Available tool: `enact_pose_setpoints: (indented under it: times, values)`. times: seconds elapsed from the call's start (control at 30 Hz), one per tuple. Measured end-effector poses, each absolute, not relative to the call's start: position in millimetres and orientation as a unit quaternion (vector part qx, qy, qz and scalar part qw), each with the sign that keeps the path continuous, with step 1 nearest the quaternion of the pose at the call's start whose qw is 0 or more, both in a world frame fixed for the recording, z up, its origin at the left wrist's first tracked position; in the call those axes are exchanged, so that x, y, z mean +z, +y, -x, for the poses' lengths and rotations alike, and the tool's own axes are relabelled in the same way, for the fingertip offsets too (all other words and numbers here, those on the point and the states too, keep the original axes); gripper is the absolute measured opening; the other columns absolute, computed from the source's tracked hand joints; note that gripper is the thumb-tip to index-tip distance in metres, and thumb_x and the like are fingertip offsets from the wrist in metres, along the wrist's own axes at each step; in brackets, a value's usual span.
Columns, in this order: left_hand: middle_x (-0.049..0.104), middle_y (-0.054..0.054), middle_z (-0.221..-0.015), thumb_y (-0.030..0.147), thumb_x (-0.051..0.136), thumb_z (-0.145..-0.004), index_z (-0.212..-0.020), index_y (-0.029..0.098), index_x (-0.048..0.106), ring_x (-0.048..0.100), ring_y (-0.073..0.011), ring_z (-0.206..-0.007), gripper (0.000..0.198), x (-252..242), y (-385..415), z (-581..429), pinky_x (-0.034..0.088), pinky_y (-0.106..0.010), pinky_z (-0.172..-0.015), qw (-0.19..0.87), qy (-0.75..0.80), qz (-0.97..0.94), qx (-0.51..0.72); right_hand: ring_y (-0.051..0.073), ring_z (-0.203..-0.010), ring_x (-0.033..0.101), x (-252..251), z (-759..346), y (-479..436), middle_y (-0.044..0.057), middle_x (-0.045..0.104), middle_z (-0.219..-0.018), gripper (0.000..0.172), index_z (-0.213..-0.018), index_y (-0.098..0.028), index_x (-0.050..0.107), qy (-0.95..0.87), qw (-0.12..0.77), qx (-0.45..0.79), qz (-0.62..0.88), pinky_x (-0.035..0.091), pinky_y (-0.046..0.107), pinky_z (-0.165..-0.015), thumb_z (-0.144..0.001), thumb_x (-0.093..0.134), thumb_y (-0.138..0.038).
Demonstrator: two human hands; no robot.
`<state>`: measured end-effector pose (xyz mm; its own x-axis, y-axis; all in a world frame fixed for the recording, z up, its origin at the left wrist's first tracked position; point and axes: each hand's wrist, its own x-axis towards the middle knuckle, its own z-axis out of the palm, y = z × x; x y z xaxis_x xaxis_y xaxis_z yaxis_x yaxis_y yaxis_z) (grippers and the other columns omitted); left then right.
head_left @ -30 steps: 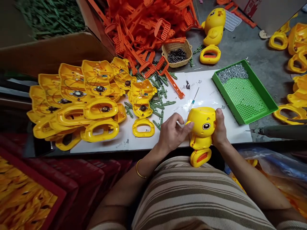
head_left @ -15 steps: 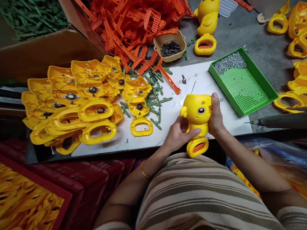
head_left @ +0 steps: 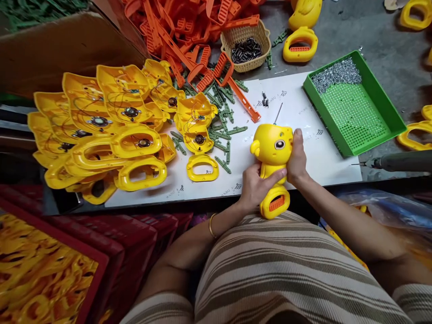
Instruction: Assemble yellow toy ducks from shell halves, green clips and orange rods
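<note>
Left grip (head_left: 254, 186) on toy (head_left: 270, 155), screws (head_left: 337, 75) in tray (head_left: 357, 118)

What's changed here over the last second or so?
The left hand has moved down the yellow toy from beside its head to grip its body, thumb across it. The toy has shifted slightly left, hiding the handle of the screwdriver. The right hand stays on the toy's other side; the green tray lies as before.

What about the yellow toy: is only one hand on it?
No, the left hand and the right hand both hold the yellow toy, one on each side.
</note>
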<state>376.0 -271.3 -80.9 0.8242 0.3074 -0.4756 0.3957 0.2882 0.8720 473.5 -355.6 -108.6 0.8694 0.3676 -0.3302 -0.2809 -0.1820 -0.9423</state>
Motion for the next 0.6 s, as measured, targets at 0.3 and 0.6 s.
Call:
enact_pose_setpoints:
  times: [0.3, 0.6]
  values:
    - [0.068, -0.014, -0.121, 0.047, 0.071, -0.081, -0.113, 0.013, 0.064, 0.064, -0.0295, -0.113, 0.047, -79, -259, -378, 0.051, -0.039, -0.098, 0.738, 0.234, -0.632, 0.007, 0.027, -0.101, 0.069, -87, -455, -353, 0.008, 0.074, -0.101, 0.079, -0.113, -0.022, 0.065, 0.048, 0.700, 0.311, 0.641, 0.057, 0.037, -0.077, -0.086, 0.021, -0.082]
    - [0.069, -0.014, -0.119, 0.035, 0.082, -0.067, -0.112, 0.013, 0.058, 0.067, -0.0285, -0.109, 0.055, -67, -261, -372, 0.054, -0.039, -0.094, 0.759, 0.257, -0.595, -0.062, 0.028, -0.094, 0.070, -94, -451, -368, 0.009, 0.075, -0.090, 0.086, -0.119, -0.020, 0.064, 0.060, 0.644, 0.310, 0.697, 0.057, 0.037, -0.070, -0.086, 0.016, -0.083]
